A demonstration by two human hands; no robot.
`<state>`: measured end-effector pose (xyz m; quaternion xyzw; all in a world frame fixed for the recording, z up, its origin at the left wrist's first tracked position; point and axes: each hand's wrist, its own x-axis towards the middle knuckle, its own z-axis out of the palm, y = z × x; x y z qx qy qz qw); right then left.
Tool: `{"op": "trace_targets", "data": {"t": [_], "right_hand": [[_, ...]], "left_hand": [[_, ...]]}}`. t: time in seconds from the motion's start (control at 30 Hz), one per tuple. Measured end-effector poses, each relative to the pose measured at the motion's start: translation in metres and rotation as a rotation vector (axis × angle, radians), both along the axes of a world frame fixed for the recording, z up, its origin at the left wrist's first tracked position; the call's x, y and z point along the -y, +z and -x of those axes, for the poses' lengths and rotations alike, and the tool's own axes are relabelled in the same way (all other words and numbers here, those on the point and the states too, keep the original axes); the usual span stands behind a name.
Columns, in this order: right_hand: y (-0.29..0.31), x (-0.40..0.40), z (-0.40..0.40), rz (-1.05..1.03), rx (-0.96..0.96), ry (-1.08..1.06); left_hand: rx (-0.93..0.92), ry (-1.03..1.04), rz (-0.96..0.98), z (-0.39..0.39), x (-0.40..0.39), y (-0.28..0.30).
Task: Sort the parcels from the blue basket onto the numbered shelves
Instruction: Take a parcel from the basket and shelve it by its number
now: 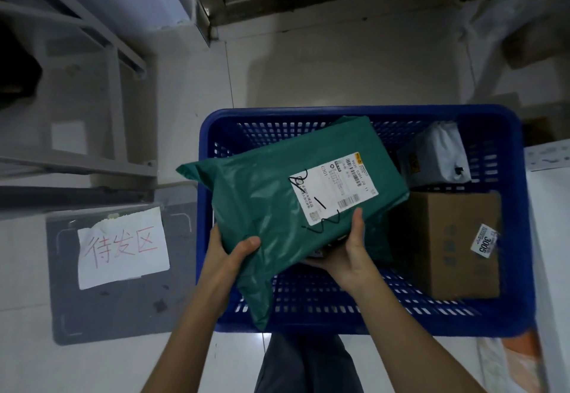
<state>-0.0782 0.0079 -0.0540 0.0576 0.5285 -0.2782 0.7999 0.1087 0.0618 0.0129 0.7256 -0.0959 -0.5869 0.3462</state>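
Note:
A green plastic-wrapped parcel [277,189] with a white shipping label and black marker scrawl is held over the blue basket [512,207]. My left hand [228,254] grips its near left corner, thumb on top. My right hand [348,247] holds the near right edge from below, thumb up beside the label. Inside the basket lie a brown cardboard box [453,244] with a "3005" sticker at the right and a white-grey bagged parcel [438,155] at the far right.
Grey metal shelving [92,90] stands to the left. On the floor at lower left lies a dark mat [123,309] with a handwritten white paper sign [123,247]. A white surface [552,238] borders the basket's right side. Pale tiled floor [324,68] stretches beyond the basket.

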Motion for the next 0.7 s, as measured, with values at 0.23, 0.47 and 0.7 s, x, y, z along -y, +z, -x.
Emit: {"op": "trace_targets", "data": {"t": [0.23, 0.47, 0.7], "right_hand": [[0.0, 0.001, 0.023, 0.023, -0.032, 0.024], [0.027, 0.001, 0.015, 0.05, 0.037, 0.046], [0.074, 0.005, 0.032, 0.168, 0.1, 0.126]], "left_hand": [[0.02, -0.039, 0.048, 0.022, -0.008, 0.014], [0.043, 0.0, 0.125, 0.047, 0.001, 0.028], [0.035, -0.034, 0.189, 0.056, -0.018, 0.062]]}}
